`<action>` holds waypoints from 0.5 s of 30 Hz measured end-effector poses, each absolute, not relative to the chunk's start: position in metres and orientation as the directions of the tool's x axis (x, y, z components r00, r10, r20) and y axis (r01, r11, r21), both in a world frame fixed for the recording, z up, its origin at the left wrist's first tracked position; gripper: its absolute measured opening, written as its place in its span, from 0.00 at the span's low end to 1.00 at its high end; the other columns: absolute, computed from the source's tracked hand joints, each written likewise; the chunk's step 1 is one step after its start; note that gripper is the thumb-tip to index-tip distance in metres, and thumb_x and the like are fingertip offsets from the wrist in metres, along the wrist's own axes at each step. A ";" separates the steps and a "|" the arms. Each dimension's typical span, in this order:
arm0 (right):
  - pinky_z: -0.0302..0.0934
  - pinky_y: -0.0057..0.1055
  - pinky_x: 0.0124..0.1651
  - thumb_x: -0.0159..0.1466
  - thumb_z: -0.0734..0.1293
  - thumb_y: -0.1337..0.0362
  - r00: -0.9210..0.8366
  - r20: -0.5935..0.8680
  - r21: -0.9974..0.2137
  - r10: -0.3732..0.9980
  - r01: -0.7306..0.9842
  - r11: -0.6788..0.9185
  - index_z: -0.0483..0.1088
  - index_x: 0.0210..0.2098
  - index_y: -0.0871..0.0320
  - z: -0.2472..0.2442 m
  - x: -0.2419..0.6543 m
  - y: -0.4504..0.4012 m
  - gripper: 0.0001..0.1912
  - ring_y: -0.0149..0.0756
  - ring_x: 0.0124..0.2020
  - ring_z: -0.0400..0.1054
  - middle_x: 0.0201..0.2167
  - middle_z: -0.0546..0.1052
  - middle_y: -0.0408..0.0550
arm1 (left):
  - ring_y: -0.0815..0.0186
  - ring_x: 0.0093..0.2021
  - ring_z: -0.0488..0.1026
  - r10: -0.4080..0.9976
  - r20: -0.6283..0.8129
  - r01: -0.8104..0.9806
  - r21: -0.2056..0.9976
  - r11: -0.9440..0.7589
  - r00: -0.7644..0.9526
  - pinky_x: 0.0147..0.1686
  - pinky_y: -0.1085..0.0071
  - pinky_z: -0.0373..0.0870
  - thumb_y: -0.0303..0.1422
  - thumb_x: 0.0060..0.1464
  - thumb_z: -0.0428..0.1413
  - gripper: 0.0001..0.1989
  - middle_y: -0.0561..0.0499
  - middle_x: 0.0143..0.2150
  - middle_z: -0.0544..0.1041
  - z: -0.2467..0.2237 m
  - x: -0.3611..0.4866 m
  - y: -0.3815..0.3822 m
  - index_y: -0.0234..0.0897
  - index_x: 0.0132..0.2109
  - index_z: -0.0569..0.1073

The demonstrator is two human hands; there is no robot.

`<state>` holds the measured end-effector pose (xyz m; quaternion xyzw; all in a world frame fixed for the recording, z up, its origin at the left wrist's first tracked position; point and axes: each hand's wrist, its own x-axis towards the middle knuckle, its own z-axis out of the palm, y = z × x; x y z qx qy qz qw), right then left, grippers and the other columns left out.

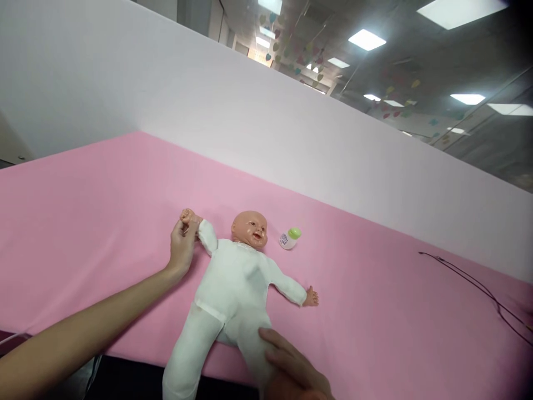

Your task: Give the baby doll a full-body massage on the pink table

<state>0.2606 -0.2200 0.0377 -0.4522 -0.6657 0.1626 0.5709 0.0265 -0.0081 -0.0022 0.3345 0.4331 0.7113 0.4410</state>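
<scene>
A baby doll point(233, 278) with a white cloth body lies on its back on a pink-covered table point(375, 311), arms spread and head toward the wall. My left hand point(183, 241) is closed around the doll's hand and wrist at the left, thumb and fingers pinching it. Over the doll's leg on the right side of the picture rests my right hand point(293, 364), its fingers stretched out and laid against the cloth. Part of that leg and the doll's feet are hidden or cut off at the bottom edge.
A small white jar with a green lid point(290, 238) sits beside the doll's head. Thin dark cables point(470, 278) trail across the table at the right. A white partition point(266, 128) borders the table's far side. The table's front edge runs under the doll's legs.
</scene>
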 end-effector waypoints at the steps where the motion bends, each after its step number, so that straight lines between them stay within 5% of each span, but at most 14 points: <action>1: 0.80 0.41 0.47 0.75 0.62 0.50 0.072 0.559 -0.760 0.826 0.443 0.475 0.83 0.49 0.50 0.033 0.255 -0.212 0.19 0.52 0.49 0.83 0.49 0.85 0.54 | 0.67 0.34 0.66 0.916 0.181 -0.289 0.911 -0.293 -0.358 0.33 0.73 0.67 0.49 0.62 0.62 0.19 0.54 0.34 0.66 -0.002 0.030 -0.013 0.40 0.36 0.67; 5: 0.77 0.49 0.54 0.66 0.71 0.55 0.213 0.382 -0.830 0.899 0.507 0.233 0.83 0.48 0.57 0.025 0.235 -0.171 0.17 0.55 0.48 0.82 0.53 0.83 0.57 | 0.68 0.32 0.65 0.837 0.546 -0.037 0.837 -0.546 -0.015 0.36 0.71 0.66 0.40 0.63 0.62 0.16 0.56 0.30 0.64 -0.004 0.038 -0.030 0.41 0.34 0.63; 8: 0.74 0.54 0.55 0.65 0.71 0.53 0.268 0.331 -0.848 0.905 0.505 0.161 0.84 0.47 0.57 0.037 0.235 -0.153 0.18 0.52 0.38 0.82 0.45 0.86 0.55 | 0.68 0.31 0.64 0.813 0.559 0.082 0.813 -0.576 0.162 0.36 0.70 0.66 0.36 0.63 0.61 0.11 0.56 0.31 0.66 -0.008 0.039 -0.034 0.41 0.39 0.66; 11: 0.71 0.54 0.58 0.64 0.71 0.50 0.214 0.343 -0.811 0.915 0.558 0.174 0.84 0.41 0.54 0.053 0.249 -0.160 0.16 0.54 0.41 0.82 0.45 0.86 0.53 | 0.68 0.32 0.61 0.845 0.533 -0.015 0.846 -0.534 -0.041 0.35 0.71 0.64 0.37 0.64 0.60 0.15 0.56 0.32 0.61 -0.009 0.037 -0.025 0.42 0.35 0.60; 15: 0.73 0.52 0.54 0.65 0.71 0.48 0.192 0.364 -0.774 0.911 0.606 0.181 0.83 0.35 0.51 0.056 0.268 -0.189 0.15 0.56 0.43 0.82 0.42 0.86 0.51 | 0.68 0.32 0.59 0.889 0.311 -0.214 0.894 -0.393 -0.335 0.32 0.73 0.63 0.43 0.64 0.60 0.18 0.55 0.33 0.59 -0.004 0.030 -0.008 0.41 0.34 0.60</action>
